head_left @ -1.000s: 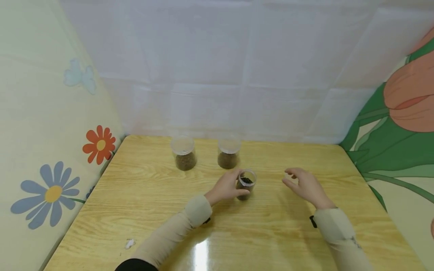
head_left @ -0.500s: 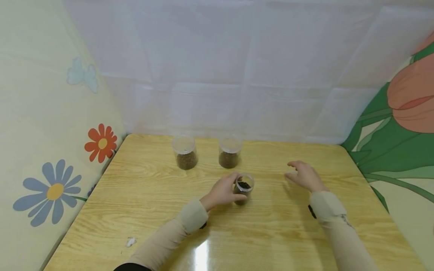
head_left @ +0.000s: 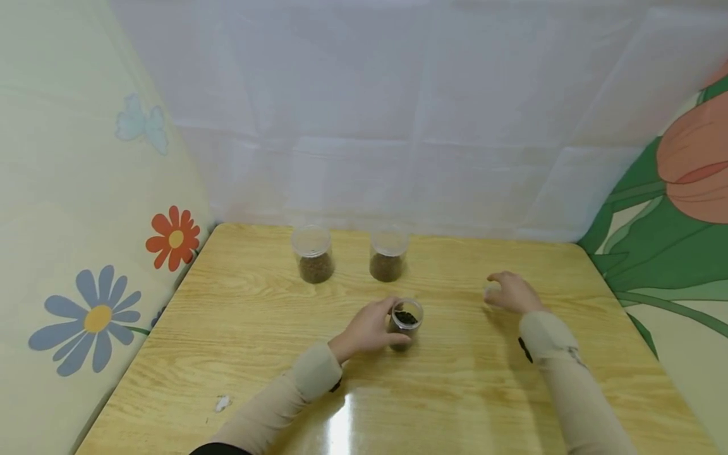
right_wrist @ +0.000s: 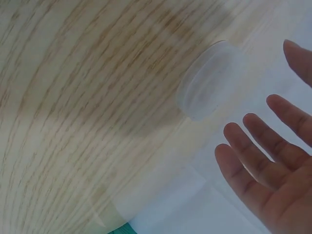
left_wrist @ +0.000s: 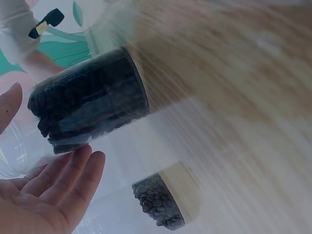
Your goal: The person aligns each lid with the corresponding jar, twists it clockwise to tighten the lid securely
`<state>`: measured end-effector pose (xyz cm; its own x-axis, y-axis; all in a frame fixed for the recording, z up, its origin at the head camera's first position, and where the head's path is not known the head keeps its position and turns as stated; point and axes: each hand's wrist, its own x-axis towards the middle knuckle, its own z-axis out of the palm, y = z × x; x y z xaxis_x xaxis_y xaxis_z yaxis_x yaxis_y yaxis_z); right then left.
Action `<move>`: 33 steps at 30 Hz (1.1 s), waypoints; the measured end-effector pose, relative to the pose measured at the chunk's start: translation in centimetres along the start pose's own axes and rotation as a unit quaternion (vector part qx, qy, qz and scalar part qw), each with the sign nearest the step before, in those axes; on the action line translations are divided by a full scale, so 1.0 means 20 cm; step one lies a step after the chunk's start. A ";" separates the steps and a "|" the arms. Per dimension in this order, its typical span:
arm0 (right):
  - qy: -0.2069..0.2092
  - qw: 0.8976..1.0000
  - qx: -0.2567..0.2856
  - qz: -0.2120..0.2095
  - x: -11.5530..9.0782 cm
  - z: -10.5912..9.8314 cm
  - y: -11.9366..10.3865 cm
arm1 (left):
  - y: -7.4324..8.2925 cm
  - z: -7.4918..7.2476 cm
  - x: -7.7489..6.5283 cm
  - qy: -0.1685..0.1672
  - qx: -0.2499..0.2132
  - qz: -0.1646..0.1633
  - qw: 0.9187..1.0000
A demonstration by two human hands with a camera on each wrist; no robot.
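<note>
A clear, lidless jar (head_left: 406, 319) stands upright near the middle of the table, part-filled with dark, bean-like pieces. My left hand (head_left: 368, 328) grips it from the left, thumb on the near side and fingers behind. The left wrist view shows the jar (left_wrist: 92, 100) close up, fingertips (left_wrist: 85, 153) against its wall. To the right, my right hand (head_left: 514, 292) hovers over the table with fingers spread and holding nothing. Just beyond its fingertips, a translucent round lid (right_wrist: 209, 80) lies flat on the wood in the right wrist view.
Two capped clear jars with brown contents stand at the back, one on the left (head_left: 315, 256) and one nearer the middle (head_left: 389, 256). Behind the wooden table (head_left: 455, 392) hangs a white cloth (head_left: 364, 126). A small white patch (head_left: 223, 403) marks the front left.
My left hand has drawn the jar toward me and slightly left. My right hand has shifted a little to the right, staying near the lid.
</note>
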<state>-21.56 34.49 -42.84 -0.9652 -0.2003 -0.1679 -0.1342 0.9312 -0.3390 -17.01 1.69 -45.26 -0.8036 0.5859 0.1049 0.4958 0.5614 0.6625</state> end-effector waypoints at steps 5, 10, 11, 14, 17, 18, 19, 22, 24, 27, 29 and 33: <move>-0.018 1.000 -0.015 -0.003 0.02 0.01 0.02 | 0.01 -0.01 -0.03 -0.009 -0.003 0.000 1.000; -0.032 0.999 -0.025 0.007 0.03 0.01 0.02 | 0.01 -0.02 -0.06 -0.010 -0.003 -0.001 1.000; -0.033 0.999 -0.028 0.007 0.03 0.01 0.02 | 0.01 -0.03 -0.06 -0.008 -0.002 0.000 1.000; -0.028 0.999 -0.036 0.005 0.03 0.02 0.04 | 0.01 -0.03 -0.08 -0.003 -0.001 0.009 1.000; -0.021 0.999 -0.039 -0.003 0.04 0.04 0.06 | 0.01 -0.03 -0.09 0.000 -0.005 0.015 1.000; -0.020 0.999 -0.038 -0.004 0.05 0.04 0.07 | 0.00 -0.03 -0.09 0.000 -0.007 0.016 1.000; -0.019 0.999 -0.036 -0.005 0.05 0.05 0.08 | 0.00 -0.03 -0.09 0.001 -0.009 0.016 1.000; -0.014 1.000 -0.028 -0.002 0.05 0.07 0.11 | 0.00 -0.02 -0.10 0.004 -0.015 0.021 1.000; -0.010 1.000 -0.021 0.001 0.05 0.08 0.13 | -0.01 -0.02 -0.10 0.008 -0.019 0.025 0.999; -0.005 1.000 -0.018 0.003 0.05 0.09 0.13 | -0.01 -0.01 -0.10 0.012 -0.024 0.028 0.999; 0.000 1.000 -0.018 0.000 0.04 0.09 0.12 | -0.02 -0.01 -0.10 0.013 -0.030 0.027 0.999; 0.008 1.000 -0.017 -0.009 0.02 0.08 0.09 | -0.03 -0.01 -0.11 0.010 -0.048 0.020 0.999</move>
<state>-21.80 35.69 -44.96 -0.9662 -0.2115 -0.1470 -0.1579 0.9373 -0.3109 -15.59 0.02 -45.71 -0.7910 0.5941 0.1464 0.4939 0.4786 0.7259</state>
